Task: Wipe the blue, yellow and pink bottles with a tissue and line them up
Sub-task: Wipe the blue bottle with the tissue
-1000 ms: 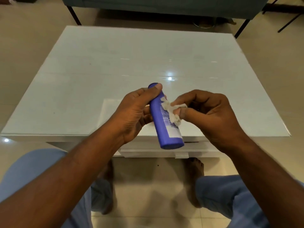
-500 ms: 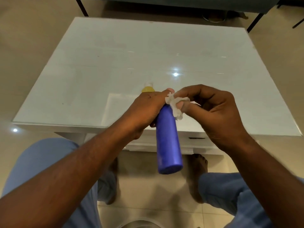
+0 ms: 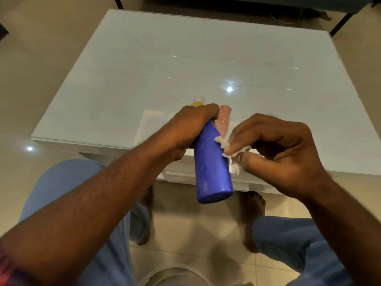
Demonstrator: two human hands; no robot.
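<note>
Bottles are what matter: three in all, one blue, one yellow, one pink, plus a single tissue. From the left, the left hand (image 3: pixel 191 129) has its fingers (image 3: pixel 201 109) curled tight round the top end of the blue bottle (image 3: pixel 212 164), which hangs in the air off the near edge of the bench (image 3: pixel 144 58), base toward the camera. It looks like smooth, stiff plastic, probably light and a bit slippery, so a full wrap round the narrow upper part seems the sound place to hold while the wide lower body gets rubbed. Just beyond those fingers, the yellow bottle (image 3: pixel 196 103) with its white cap peeks out on the bench, mostly hidden. Right beside them lies the pink bottle (image 3: pixel 223 120), glossy and slim, likely to roll if nudged. Further right, the tissue (image 3: pixel 228 150) is thin, soft and already shredding; it presses against the blue bottle's side, pinched between thumb and fingertips (image 3: pixel 234 149) of the right hand (image 3: pixel 284 149), whose other fingers are bent loosely
</note>
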